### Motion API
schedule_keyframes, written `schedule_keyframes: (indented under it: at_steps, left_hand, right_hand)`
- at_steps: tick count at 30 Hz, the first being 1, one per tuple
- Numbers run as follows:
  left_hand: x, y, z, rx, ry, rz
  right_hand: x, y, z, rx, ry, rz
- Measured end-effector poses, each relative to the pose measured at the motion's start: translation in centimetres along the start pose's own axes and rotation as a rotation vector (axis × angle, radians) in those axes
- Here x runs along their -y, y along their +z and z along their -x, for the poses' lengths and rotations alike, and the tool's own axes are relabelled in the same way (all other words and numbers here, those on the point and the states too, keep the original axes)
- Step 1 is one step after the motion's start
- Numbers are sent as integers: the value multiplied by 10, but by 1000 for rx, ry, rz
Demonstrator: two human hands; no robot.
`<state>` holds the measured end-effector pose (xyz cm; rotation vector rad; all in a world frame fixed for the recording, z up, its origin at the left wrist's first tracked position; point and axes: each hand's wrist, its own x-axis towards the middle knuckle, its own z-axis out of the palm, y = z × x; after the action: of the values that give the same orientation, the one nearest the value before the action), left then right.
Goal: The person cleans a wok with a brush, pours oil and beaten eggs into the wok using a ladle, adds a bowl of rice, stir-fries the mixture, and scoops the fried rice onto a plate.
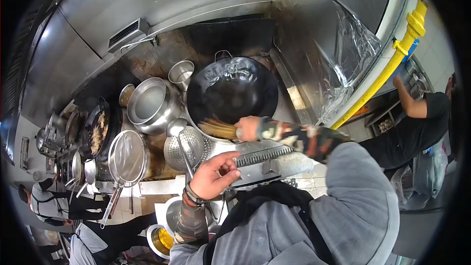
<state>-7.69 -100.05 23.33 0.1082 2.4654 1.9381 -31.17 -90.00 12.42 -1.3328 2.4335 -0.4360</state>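
My right hand [248, 129] grips a bamboo wok brush [219, 128], its bristles slightly blurred at the near rim of a large black wok [235, 91]. The wok's inside looks wet and shiny. My left hand [215, 174] hovers in front of the stove, thumb and forefinger apart and the other fingers curled, with nothing visible in it. Just left of that hand runs the handle of a steel ladle [177, 127], whose bowl rests by a perforated strainer [184, 148]. The handle's lower end is partly hidden near my left hand.
Left of the wok stand stacked steel bowls [147, 100], a small steel pot [181, 72], a mesh sieve [127, 154] and a pan with browned food [98, 130]. A yellow pipe [382, 76] runs along the right. Other people [409, 122] work on both sides.
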Motion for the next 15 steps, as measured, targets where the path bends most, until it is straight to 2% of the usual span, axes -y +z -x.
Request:
schedule_keyframes:
  at_steps: [1, 3, 5, 7, 9, 10, 11, 12, 13, 14, 15]
  left_hand:
    - [13, -3, 3, 11, -43, 97]
    - [32, -4, 12, -1, -174, 53]
    - [57, 0, 9, -32, -223, -32]
    - [64, 7, -6, -35, -101, -366]
    - [79, 17, -40, -189, 92, -582]
    - [97, 22, -62, -279, 191, -632]
    - [119, 26, -85, -318, 221, -670]
    - [141, 32, -105, -359, 206, -704]
    - [159, 38, -118, -336, 139, -739]
    - [168, 47, -124, -302, 46, -851]
    - [176, 54, -126, -261, -49, -963]
  right_hand:
    - [-25, -16, 6, 112, -21, 52]
    - [-76, -48, 18, 334, -80, 148]
    - [-99, -97, 41, -92, 257, 156]
    - [-116, -134, 62, -531, 561, 166]
    - [-150, -94, 74, -854, 357, -109]
    - [-113, -76, 95, -874, 480, -222]
    - [-124, -34, 111, -845, 397, -446]
    - [-100, -10, 132, -676, 666, -684]
    - [-102, 44, 152, -819, 456, -479]
    - [-109, 82, 173, -727, 392, -461]
    - [-90, 88, 195, -522, 541, -635]
